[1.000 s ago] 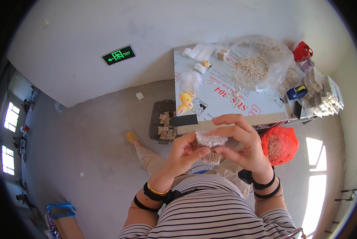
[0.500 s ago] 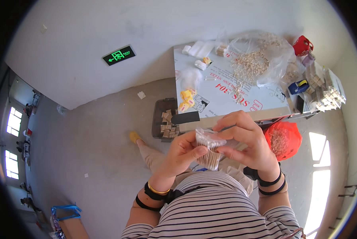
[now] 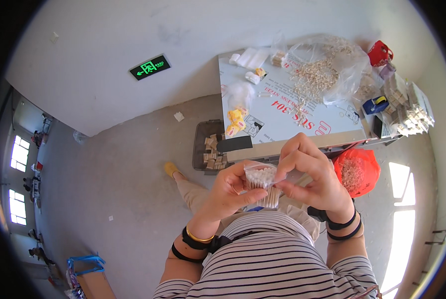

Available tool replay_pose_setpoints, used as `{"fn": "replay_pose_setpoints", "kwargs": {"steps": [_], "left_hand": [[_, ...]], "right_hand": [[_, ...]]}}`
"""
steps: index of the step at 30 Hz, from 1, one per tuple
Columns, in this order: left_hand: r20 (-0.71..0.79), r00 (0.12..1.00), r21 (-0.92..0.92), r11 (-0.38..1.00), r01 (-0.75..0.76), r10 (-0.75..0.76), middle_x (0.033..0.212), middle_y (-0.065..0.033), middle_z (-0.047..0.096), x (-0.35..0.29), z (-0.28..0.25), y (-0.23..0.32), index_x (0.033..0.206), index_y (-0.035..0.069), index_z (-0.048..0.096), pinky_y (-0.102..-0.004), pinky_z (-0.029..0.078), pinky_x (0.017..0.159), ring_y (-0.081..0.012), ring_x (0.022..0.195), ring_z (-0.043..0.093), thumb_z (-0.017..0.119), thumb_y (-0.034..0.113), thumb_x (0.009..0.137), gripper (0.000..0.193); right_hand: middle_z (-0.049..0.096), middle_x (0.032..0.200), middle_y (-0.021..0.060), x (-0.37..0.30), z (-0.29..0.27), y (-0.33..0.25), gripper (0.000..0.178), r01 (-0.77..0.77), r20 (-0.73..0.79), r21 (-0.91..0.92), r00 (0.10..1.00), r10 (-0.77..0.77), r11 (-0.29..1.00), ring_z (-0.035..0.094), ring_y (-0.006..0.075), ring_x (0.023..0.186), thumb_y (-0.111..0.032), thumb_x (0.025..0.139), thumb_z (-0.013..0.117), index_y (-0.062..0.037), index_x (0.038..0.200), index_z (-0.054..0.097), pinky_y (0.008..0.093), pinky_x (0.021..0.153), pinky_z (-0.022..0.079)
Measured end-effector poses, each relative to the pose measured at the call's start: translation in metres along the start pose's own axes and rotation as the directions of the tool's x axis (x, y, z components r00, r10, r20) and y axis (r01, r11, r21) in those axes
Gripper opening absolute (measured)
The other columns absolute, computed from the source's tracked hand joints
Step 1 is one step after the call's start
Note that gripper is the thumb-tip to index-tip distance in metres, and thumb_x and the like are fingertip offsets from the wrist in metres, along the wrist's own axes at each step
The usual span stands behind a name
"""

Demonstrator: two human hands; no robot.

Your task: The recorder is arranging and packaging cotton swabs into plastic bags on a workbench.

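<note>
A small clear plastic bag of cotton swabs [image 3: 263, 180] is held up in front of my striped shirt, white tips upward and pale sticks below. My left hand [image 3: 231, 190] grips the bag from its left side, thumb across the front. At the upper right edge of the bag, my right hand [image 3: 310, 174] pinches the clear plastic between thumb and fingers. Beyond my hands stands a metal-topped table [image 3: 282, 117] with a heap of loose cotton swabs [image 3: 315, 77] spilling from a large clear plastic bag [image 3: 350, 82].
Under the table's left side, a dark crate [image 3: 199, 147] contains several packed bundles. A red bag [image 3: 365, 172] with loose sticks stands below its right side. Yellow packets [image 3: 235, 122], a blue tape dispenser [image 3: 376, 105] and stacked swab packs [image 3: 412, 112] lie on the table.
My right fingers have closed in on the bag's upper edge and now pinch it. The swabs stand more upright, their white tips showing more from above.
</note>
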State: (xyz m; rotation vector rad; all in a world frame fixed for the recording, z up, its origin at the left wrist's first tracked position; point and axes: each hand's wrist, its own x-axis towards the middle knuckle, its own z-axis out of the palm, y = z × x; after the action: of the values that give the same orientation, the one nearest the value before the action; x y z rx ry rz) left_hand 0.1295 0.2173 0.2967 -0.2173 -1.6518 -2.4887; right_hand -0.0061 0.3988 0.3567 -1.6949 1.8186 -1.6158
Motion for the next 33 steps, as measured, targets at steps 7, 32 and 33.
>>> {"fn": "replay_pose_setpoints", "kwargs": {"steps": [7, 32, 33], "left_hand": [[-0.15, 0.989, 0.129, 0.992, 0.013, 0.006, 0.12, -0.012, 0.066, -0.003, 0.007, 0.003, 0.126, -0.005, 0.056, -0.0345, 0.05, 0.098, -0.0203, 0.11, 0.065, 0.074, 0.01, 0.089, 0.043], [-0.085, 0.994, 0.433, 0.901, -0.021, 0.064, 0.117, -0.0119, 0.069, -0.001, 0.006, 0.006, 0.126, -0.005, 0.06, -0.0296, 0.056, 0.09, -0.0164, 0.106, 0.068, 0.076, 0.007, 0.089, 0.042], [-0.085, 0.996, 0.433, 0.901, 0.001, 0.04, 0.117, -0.0113, 0.069, 0.0, 0.007, 0.007, 0.126, -0.005, 0.06, -0.0297, 0.056, 0.09, -0.016, 0.105, 0.068, 0.076, 0.008, 0.089, 0.042]], "right_hand": [[0.058, 0.098, 0.003, 0.0, 0.004, -0.002, 0.028, 0.189, -0.003, -0.355, 0.979, -0.204, 0.916, 0.057, 0.0223, 0.091, -0.006, 0.069, 0.08, -0.013, 0.092, 0.068, 0.0358, 0.081, 0.045], [0.064, 0.118, 0.0069, 0.0, 0.014, 0.005, 0.036, 0.204, -0.041, -0.347, 0.972, -0.232, 0.916, 0.059, 0.0276, 0.104, -0.015, 0.072, 0.081, -0.0148, 0.107, 0.076, 0.0398, 0.088, 0.047], [0.065, 0.119, 0.0069, 0.001, 0.014, 0.007, 0.036, 0.216, -0.019, -0.334, 0.972, -0.236, 0.917, 0.059, 0.028, 0.105, -0.016, 0.073, 0.081, -0.0145, 0.108, 0.076, 0.0399, 0.088, 0.047]]}}
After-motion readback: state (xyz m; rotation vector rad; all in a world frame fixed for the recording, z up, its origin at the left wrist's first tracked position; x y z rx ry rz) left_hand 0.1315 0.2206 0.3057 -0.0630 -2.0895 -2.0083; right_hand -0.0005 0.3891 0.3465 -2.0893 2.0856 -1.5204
